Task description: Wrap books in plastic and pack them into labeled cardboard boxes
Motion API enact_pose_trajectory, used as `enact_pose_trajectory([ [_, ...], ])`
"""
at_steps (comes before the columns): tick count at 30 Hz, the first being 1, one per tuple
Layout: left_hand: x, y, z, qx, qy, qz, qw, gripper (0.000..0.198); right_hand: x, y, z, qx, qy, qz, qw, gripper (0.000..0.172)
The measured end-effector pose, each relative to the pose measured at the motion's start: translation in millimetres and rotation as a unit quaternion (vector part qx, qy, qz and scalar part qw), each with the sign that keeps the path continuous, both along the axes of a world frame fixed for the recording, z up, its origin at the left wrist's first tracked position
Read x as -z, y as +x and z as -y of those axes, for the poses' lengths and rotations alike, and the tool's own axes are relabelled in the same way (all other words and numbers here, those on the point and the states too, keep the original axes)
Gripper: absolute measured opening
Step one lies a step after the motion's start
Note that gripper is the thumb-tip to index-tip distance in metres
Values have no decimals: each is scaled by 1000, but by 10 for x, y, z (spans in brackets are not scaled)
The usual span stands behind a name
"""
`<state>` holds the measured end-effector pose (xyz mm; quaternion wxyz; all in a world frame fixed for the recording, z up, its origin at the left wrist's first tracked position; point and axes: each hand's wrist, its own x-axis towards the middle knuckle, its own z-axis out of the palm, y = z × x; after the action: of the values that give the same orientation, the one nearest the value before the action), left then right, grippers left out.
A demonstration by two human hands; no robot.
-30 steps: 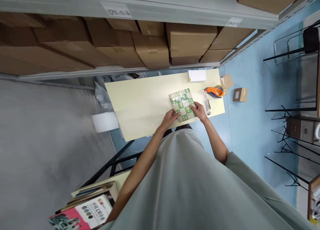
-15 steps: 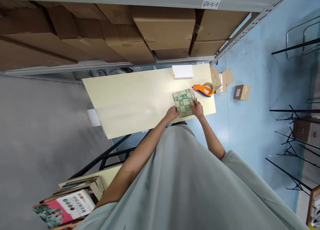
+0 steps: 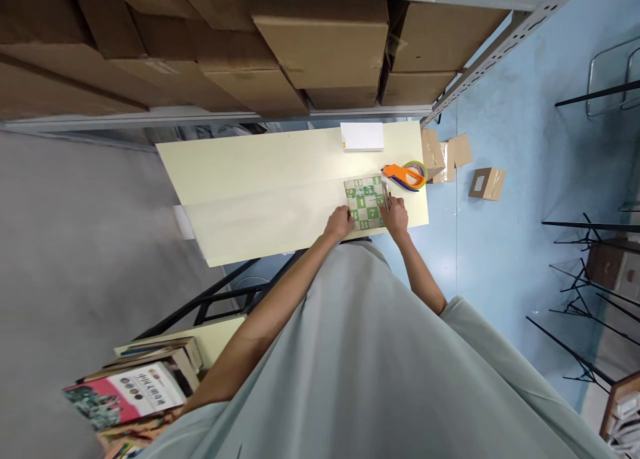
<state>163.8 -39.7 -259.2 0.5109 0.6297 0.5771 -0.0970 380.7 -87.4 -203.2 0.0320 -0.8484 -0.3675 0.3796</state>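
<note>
A small square book or booklet (image 3: 365, 204) with a green-and-white checked cover lies flat near the front edge of the cream tabletop (image 3: 270, 192). My left hand (image 3: 340, 223) has its fingers curled in at the book's left edge, touching it. On the opposite side, my right hand (image 3: 395, 216) is closed around a slim, silvery, pen-like object (image 3: 387, 194) that points away from me along the book's right edge. Its exact kind is too small to tell. Just beyond lie an orange-and-blue tape dispenser or cutter (image 3: 404, 176) and a yellow-edged roll of tape (image 3: 423, 171).
A white box (image 3: 362, 136) sits at the table's back. Above the far edge runs a shelf packed with cardboard boxes (image 3: 320, 52). A small carton (image 3: 487, 183) rests on the blue floor to the right. Stacked books (image 3: 145, 389) stand at lower left.
My right hand has tightened around the slim object, which now stands along the book's right edge. My left hand has shifted slightly left. The view has tilted a little.
</note>
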Motion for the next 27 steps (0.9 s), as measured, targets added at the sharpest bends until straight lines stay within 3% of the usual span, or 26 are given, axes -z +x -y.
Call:
enact_pose_trajectory([
  [3,-12,8,17,0,1,-1,1000,17,-6,16,-15,27,-4,23,999,43],
  [9,-8,17,33,-8,-2,3,1000,19,73,85,-122,51,-38,-23,998,28],
  [14,14,13,45,-24,-3,15,1000,18,148,50,-169,76,-46,1,996,31],
  [19,33,-4,53,-44,-6,32,999,18,124,72,-133,74,-22,-8,997,14],
  [23,55,-16,60,-62,-11,46,997,17,89,104,-96,69,-4,-12,998,30],
  [27,67,-31,74,-76,-18,64,995,15,84,80,-85,58,22,-18,998,33],
])
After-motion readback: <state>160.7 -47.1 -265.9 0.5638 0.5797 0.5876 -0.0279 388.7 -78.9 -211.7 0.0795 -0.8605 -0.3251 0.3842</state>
